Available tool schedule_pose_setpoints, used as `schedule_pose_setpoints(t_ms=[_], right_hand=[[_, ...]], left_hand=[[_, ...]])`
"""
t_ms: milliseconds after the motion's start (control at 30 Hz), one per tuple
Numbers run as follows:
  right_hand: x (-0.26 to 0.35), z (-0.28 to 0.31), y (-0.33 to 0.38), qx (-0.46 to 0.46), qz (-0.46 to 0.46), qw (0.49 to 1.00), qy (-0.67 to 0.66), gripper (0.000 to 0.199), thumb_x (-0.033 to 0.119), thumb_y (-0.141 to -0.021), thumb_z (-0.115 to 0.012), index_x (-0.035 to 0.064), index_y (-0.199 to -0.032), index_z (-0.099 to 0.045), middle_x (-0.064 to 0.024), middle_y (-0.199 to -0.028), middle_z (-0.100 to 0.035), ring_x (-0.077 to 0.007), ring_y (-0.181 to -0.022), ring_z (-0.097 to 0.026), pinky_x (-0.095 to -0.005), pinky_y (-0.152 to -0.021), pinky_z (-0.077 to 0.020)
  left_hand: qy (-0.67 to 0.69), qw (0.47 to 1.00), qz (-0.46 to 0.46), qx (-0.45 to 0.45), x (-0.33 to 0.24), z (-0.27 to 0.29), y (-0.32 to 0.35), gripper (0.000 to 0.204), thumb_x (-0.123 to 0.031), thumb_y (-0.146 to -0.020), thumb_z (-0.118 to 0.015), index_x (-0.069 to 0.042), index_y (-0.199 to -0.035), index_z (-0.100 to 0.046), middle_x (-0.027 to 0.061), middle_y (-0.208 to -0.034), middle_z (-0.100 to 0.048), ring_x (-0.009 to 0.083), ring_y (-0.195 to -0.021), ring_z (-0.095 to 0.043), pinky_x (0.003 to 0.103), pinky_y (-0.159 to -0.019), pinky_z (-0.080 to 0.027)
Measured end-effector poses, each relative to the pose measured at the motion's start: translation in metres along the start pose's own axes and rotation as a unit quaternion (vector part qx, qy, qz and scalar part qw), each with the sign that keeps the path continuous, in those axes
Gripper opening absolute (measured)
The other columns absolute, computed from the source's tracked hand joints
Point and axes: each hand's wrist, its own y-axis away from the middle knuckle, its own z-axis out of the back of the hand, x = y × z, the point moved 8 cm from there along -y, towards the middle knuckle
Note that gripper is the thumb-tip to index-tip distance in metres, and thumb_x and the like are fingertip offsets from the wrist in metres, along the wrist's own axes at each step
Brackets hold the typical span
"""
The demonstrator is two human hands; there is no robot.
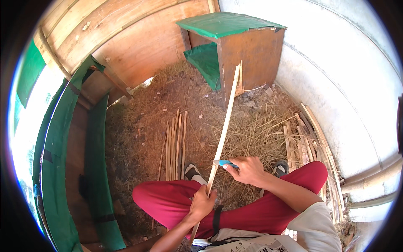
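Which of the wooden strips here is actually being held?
The long pale strip, gripped in the left hand, with the blue knife at it; strips in the row at left and the pile at right are in neither hand.

Cutter (226,163), centre, bright blue; slender strip (226,117), centre, pale cream; trousers (252,219), lower centre, plain crimson; cabinet (254,52), upper centre, green-topped, brown-sided; wall sheeting (336,84), far right, white.
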Motion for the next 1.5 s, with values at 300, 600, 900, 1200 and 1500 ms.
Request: schedule_pose_setpoints(t_ms=[300, 600, 900, 1200, 1500], right_hand=[[-0.005, -0.006, 0.001, -0.024, 0.023, 0.998, 0.058, 0.04, 0.045, -0.089, -0.067, 0.0062, -0.094, -0.077, -0.0086, -0.066, -0.069, -0.0233, -0.044, -0.062, -0.0357, -0.037, -0.0455], [-0.036, -0.013, -0.008, -0.019, -0.015, 0.997, 0.071, 0.04, 0.046, -0.093, -0.061, 0.0099, -0.099, -0.078, -0.0083, -0.062, -0.068, -0.0214, -0.04, -0.057, -0.036, -0.035, -0.0419], [-0.079, -0.012, -0.019, -0.024, -0.082, 0.991, 0.1, 0.046, 0.053, -0.098, -0.052, 0.0166, -0.107, -0.077, -0.002, -0.046, -0.051, -0.0129, -0.034, -0.039, -0.0321, -0.033, -0.0339], [-0.132, -0.009, -0.024, 0.054, -0.218, 0.966, 0.13, 0.046, 0.057, -0.098, -0.047, 0.0233, -0.114, -0.075, -0.0035, -0.047, -0.051, -0.0179, -0.041, -0.048, -0.0357, -0.039, -0.0397], [-0.175, 0.0, -0.024, 0.106, -0.312, 0.929, 0.172, 0.042, 0.057, -0.093, -0.055, 0.0243, -0.11, -0.076, -0.0115, -0.064, -0.065, -0.0276, -0.057, -0.063, -0.0417, -0.051, -0.0499]], left_hand=[[-0.001, 0.999, 0.002, 0.042, 0.005, -0.007, 0.008, 0.018, -0.013, -0.084, -0.064, 0.002, -0.089, -0.054, 0.0205, -0.07, -0.06, 0.0322, -0.065, -0.062, 0.042, -0.064, -0.048], [-0.008, 0.996, 0.022, 0.084, 0.008, -0.006, 0.022, 0.019, -0.013, -0.083, -0.063, 0.002, -0.09, -0.054, 0.0197, -0.072, -0.059, 0.0309, -0.067, -0.061, 0.041, -0.067, -0.048], [0.003, 0.991, 0.044, 0.128, 0.019, 0.005, 0.051, 0.021, -0.015, -0.082, -0.064, 0.002, -0.088, -0.053, 0.0187, -0.071, -0.057, 0.0299, -0.066, -0.059, 0.04, -0.066, -0.048], [-0.016, 0.987, 0.06, 0.146, 0.052, 0.007, 0.096, 0.021, -0.017, -0.083, -0.066, -0.002, -0.085, -0.052, 0.0067, -0.064, -0.052, 0.0154, -0.061, -0.052, 0.034, -0.057, -0.044], [-0.178, 0.966, 0.038, 0.186, 0.162, 0.003, 0.142, 0.023, -0.026, -0.09, -0.06, -0.006, -0.101, -0.064, 0.0202, -0.094, -0.067, 0.0355, -0.088, -0.066, 0.052, -0.074, -0.05]])
